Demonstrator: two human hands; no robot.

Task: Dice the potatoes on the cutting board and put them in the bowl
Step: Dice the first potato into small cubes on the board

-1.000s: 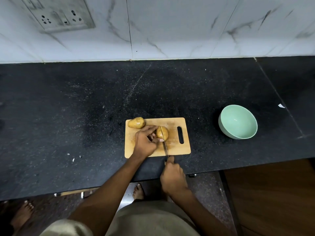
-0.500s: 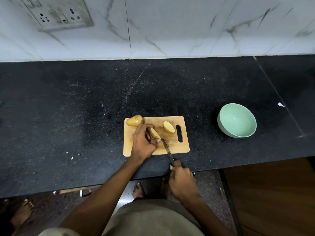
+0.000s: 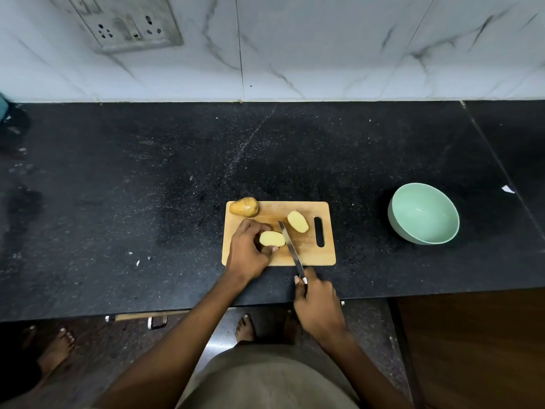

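A wooden cutting board (image 3: 312, 255) lies near the front edge of the black counter. A whole potato (image 3: 244, 206) sits on its far left corner. One potato half (image 3: 298, 221) lies cut face up by the handle slot. My left hand (image 3: 246, 252) holds the other potato half (image 3: 272, 238), cut face up. My right hand (image 3: 317, 302) grips a knife (image 3: 290, 247) whose blade rests just right of that half. A pale green bowl (image 3: 423, 213), with nothing in it, stands to the right of the board.
The black counter (image 3: 147, 187) runs back to a marble-tiled wall with a socket plate (image 3: 129, 25). A white scrap (image 3: 507, 189) lies right of the bowl. Small crumbs (image 3: 138, 261) lie left of the board. Bare feet show on the floor below.
The potato has been cut in two. One half now lies by the handle slot; my left hand turned the other half face up. The knife moved beside it.
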